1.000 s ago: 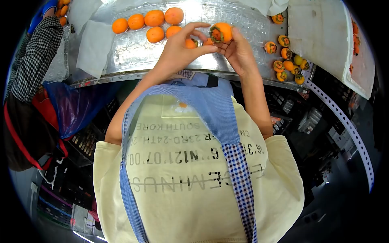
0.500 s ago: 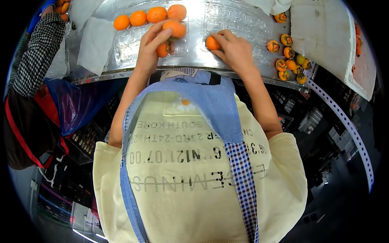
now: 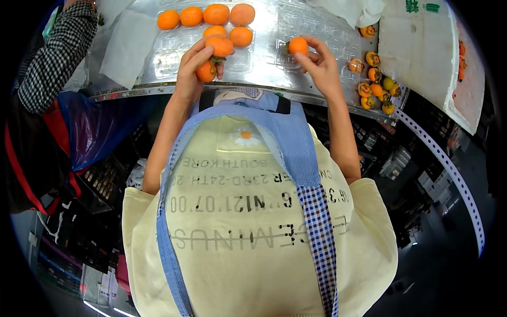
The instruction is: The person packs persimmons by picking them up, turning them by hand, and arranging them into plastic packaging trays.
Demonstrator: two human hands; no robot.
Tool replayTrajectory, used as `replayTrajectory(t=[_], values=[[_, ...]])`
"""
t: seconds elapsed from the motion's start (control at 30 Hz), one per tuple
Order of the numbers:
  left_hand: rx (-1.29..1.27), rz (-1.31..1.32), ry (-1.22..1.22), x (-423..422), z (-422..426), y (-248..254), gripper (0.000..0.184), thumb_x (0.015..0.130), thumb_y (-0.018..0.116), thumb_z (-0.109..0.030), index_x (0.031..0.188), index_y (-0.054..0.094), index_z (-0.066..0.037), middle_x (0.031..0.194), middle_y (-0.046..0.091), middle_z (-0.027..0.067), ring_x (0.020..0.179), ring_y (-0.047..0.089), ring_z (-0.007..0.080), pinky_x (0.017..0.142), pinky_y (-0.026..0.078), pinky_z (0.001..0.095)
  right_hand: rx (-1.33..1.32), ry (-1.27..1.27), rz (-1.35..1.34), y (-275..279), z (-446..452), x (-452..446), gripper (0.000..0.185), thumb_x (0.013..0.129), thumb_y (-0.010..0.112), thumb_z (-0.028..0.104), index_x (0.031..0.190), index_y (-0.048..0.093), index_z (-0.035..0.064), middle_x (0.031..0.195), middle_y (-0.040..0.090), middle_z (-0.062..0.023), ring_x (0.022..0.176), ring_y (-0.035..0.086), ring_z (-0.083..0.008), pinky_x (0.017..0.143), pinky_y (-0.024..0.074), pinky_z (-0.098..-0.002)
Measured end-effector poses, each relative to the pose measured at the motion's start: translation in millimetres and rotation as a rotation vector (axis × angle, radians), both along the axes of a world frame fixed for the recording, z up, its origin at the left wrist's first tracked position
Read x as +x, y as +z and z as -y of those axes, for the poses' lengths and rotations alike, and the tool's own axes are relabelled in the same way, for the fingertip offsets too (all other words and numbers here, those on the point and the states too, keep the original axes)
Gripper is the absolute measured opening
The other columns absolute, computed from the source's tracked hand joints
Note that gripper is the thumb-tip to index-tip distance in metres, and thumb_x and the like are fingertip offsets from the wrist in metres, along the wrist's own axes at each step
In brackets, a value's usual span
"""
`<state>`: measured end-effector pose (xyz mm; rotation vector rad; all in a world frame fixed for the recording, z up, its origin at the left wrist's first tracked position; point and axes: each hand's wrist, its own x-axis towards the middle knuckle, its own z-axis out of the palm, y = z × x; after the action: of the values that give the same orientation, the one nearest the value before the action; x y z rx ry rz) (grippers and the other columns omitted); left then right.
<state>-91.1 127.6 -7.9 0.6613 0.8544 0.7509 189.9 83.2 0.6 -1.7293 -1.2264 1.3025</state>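
Observation:
My left hand point(image 3: 191, 67) is closed round two orange persimmons, one point(image 3: 219, 46) above the other point(image 3: 206, 71), with green-brown calyxes between them. It is over the front edge of a clear moulded tray point(image 3: 168, 62). Several persimmons sit in that tray, four of them in the back row, one at its left end point(image 3: 168, 19). My right hand point(image 3: 321, 63) pinches a single persimmon point(image 3: 298, 46), its calyx facing left, above a second clear tray point(image 3: 338, 45) that holds no other fruit.
Loose persimmons point(image 3: 375, 75) lie at the right of the metal table point(image 3: 264, 79), beside a white foam box point(image 3: 417, 58). White paper sheets point(image 3: 127, 47) lie at left. A co-worker's checked sleeve point(image 3: 60, 55) is at the far left.
My hands have moved apart from each other since the earliest frame. My right hand has lifted its persimmon off the tray area and turned it, while my left keeps two persimmons.

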Motion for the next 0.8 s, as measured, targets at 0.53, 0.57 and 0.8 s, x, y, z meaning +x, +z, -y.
replayTrajectory(t=[0.53,0.57,0.8], values=[[0.016,-0.003,0.046,-34.4,6.9,-4.3,0.047,0.086,0.052,-0.027,0.123,0.046,0.001,0.102,0.059,0.0159,0.065,0.052,0.0143,0.058,0.043,0.0261,0.040,-0.074,-0.398,10.3,10.8,-35.8,0.045,0.081,0.068,0.013,0.121,0.050,0.0001,0.109,0.059,-0.0129,0.092,0.061,-0.0188,0.083,0.0496,-0.0293],[0.010,-0.021,0.061,-39.4,9.3,-6.6,0.046,0.085,0.054,-0.025,0.123,0.046,0.001,0.102,0.059,0.0154,0.065,0.052,0.0142,0.058,0.043,0.0261,0.016,-0.026,-0.362,11.6,11.9,-44.6,0.046,0.081,0.069,0.012,0.121,0.050,0.0001,0.111,0.058,-0.0124,0.095,0.060,-0.0189,0.083,0.0493,-0.0289],[0.041,-0.192,0.011,-58.9,16.8,-16.0,0.051,0.078,0.069,-0.014,0.123,0.050,-0.002,0.099,0.060,0.0074,0.071,0.054,0.0088,0.062,0.044,0.0219,0.291,0.297,0.404,-12.6,4.2,-103.6,0.046,0.072,0.075,0.017,0.111,0.056,0.0040,0.103,0.059,-0.0103,0.094,0.059,-0.0224,0.081,0.0497,-0.0313]])
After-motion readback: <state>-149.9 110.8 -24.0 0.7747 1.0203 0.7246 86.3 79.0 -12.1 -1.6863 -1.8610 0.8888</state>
